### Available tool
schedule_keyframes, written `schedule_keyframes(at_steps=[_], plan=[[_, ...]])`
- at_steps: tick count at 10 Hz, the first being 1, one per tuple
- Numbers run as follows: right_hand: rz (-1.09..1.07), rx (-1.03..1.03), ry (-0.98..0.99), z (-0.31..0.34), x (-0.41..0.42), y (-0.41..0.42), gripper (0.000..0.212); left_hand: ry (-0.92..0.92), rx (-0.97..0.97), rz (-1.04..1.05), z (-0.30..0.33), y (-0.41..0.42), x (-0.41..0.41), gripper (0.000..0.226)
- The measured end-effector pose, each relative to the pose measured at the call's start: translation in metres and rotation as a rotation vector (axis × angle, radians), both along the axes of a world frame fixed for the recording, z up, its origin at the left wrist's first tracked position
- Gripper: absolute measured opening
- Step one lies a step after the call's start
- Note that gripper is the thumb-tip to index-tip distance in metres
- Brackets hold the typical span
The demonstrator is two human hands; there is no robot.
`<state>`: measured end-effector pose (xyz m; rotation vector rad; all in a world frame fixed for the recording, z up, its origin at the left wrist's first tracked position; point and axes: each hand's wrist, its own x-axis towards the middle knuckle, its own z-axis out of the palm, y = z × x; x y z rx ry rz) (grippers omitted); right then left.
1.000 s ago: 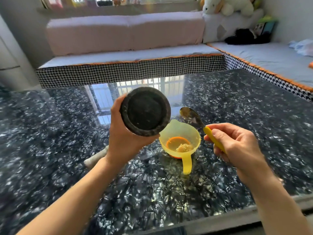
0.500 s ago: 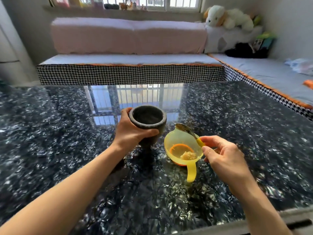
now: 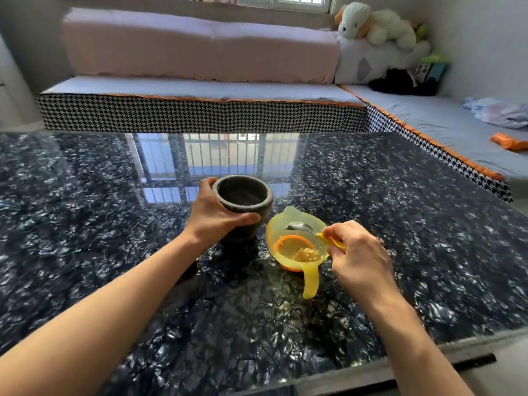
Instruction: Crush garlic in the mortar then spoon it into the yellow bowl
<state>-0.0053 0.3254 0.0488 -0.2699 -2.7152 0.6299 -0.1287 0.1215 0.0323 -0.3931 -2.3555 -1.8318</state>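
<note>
Since a second earlier, the mortar point(image 3: 243, 205) had come down from its tilted hold and stood upright on the table point(image 3: 85, 224), left hand point(image 3: 213, 214) wrapped around its side. Right hand point(image 3: 358, 257) pinched the spoon point(image 3: 311, 231), its metal end inside the yellow bowl point(image 3: 297, 247), crushed garlic point(image 3: 307, 255) just below those fingertips.

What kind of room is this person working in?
Most likely a home living room. A cushioned bench seat wraps around a glossy dark table, a plush toy sits in the corner under a window, and clothes lie on the seat.
</note>
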Motion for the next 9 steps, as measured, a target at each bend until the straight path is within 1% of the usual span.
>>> schedule_keyframes(at_steps=[2,3,4,6,7,8,9], plan=[[0.015,0.022,-0.042,-0.001,-0.006,-0.003,0.024,-0.008,-0.075,-0.001,-0.002,-0.009,0.004,0.093],[0.042,0.016,-0.082,-0.001,-0.008,-0.005,0.030,-0.033,-0.092,0.007,-0.002,-0.011,0.006,0.098],[0.062,-0.019,-0.105,-0.002,-0.010,-0.004,0.034,-0.033,-0.150,0.041,-0.005,-0.014,0.005,0.101],[0.030,0.014,-0.103,-0.002,-0.014,0.000,0.027,-0.041,-0.318,0.090,-0.004,-0.019,0.013,0.106],[0.042,0.097,-0.119,0.001,-0.013,-0.002,0.025,-0.059,-0.447,0.086,0.002,-0.019,0.018,0.127],[0.053,0.072,-0.097,0.003,-0.014,0.000,0.026,-0.102,-0.375,0.059,0.015,-0.026,0.025,0.141],[0.026,-0.016,0.123,0.002,-0.013,-0.001,0.026,0.020,-0.179,0.161,0.027,-0.042,0.030,0.102]])
